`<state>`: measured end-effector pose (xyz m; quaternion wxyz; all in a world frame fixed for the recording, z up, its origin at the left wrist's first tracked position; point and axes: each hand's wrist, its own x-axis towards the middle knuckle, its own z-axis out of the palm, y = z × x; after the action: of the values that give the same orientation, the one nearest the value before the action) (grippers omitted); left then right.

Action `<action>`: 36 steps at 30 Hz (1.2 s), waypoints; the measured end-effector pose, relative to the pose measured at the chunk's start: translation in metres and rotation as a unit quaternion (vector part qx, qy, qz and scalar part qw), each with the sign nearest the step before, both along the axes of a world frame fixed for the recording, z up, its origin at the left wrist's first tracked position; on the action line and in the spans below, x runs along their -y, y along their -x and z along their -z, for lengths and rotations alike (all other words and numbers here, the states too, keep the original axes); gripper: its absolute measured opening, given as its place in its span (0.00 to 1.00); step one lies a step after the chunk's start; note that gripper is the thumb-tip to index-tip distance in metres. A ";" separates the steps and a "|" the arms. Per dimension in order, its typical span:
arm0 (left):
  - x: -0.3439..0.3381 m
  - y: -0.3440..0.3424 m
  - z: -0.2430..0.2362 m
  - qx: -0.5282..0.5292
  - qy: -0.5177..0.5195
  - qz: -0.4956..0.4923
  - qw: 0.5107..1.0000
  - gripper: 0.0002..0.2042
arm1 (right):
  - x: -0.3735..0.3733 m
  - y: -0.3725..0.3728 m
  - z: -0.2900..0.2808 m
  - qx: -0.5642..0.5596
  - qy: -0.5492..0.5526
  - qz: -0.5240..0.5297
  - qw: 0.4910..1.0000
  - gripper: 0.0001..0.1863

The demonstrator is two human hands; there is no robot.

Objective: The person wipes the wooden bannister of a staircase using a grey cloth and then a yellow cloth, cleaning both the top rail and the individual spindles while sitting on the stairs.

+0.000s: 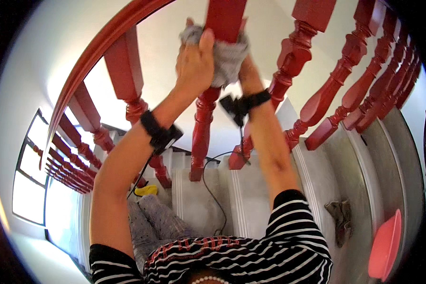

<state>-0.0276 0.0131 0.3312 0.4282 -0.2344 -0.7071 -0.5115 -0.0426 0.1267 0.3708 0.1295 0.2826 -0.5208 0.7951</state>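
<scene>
A grey rag is wrapped around the upper part of a red turned baluster in front of me. My left hand is closed on the rag's left side, with its thumb pointing up along the baluster. On the other side, my right hand holds the rag too; most of its fingers are hidden behind the cloth and the baluster, and it is slightly blurred. Both arms are raised and stretched forward. Black straps with small devices circle both wrists, and a thin cable hangs down from them.
More red balusters line the staircase on both sides, under a curved red handrail. Grey steps rise to the right. On them lie a dark crumpled cloth and a pink basin. Something yellow is near my leg.
</scene>
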 end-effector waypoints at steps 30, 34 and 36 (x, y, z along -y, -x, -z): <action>-0.036 -0.063 -0.153 0.047 0.021 0.237 0.970 0.09 | -0.182 -0.143 -0.156 -0.143 -0.045 0.267 0.952 0.09; -0.048 -0.081 -0.159 0.108 -0.224 0.477 0.843 0.08 | -0.197 -0.119 -0.170 -0.270 -0.255 0.403 0.837 0.06; -0.055 -0.086 -0.162 0.094 -0.290 0.525 0.795 0.10 | -0.193 -0.112 -0.177 -0.324 -0.418 0.534 0.660 0.09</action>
<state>0.0588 0.0681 0.4927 0.0739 -0.3850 -0.3306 -0.8585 0.0692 0.3193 0.5478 0.5606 0.2198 -0.7850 0.1459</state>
